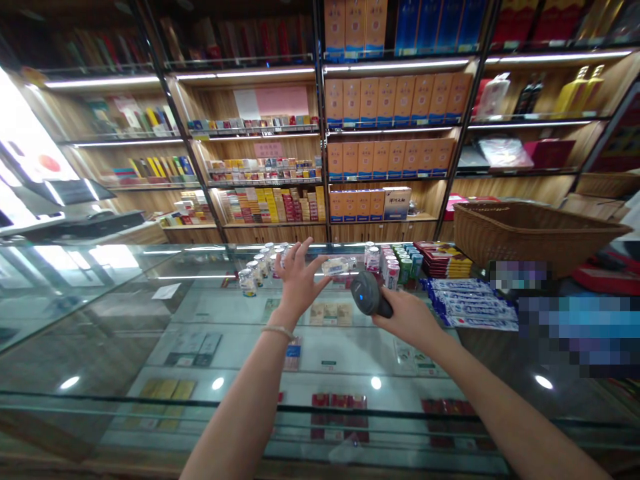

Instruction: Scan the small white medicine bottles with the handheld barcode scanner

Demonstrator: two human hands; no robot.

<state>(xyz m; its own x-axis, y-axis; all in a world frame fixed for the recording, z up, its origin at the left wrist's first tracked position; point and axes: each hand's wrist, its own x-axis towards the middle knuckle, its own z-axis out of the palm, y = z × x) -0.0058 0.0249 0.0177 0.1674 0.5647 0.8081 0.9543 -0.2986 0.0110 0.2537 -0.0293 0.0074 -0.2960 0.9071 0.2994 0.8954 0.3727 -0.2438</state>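
Note:
My left hand (300, 280) is over the glass counter with its fingers spread. A small clear container with a white label (339, 266) lies on its side by my left thumb and fingertips; whether they touch it is unclear. My right hand (407, 317) grips a dark handheld scanner (366, 293), whose head faces toward me and shows a small blue light. Small white bottles (256, 270) stand in rows behind and left of my left hand. Pink-and-white containers (391, 267) and green ones (411, 261) stand just beyond the scanner.
Blue-and-white packets (470, 303) lie at the right, near red and yellow boxes (443, 259) and a wicker basket (530, 233). Flat packs lie beneath the glass counter top (200, 320). Shelves with orange boxes (390, 160) and small packs line the wall. A monitor (70, 192) stands left.

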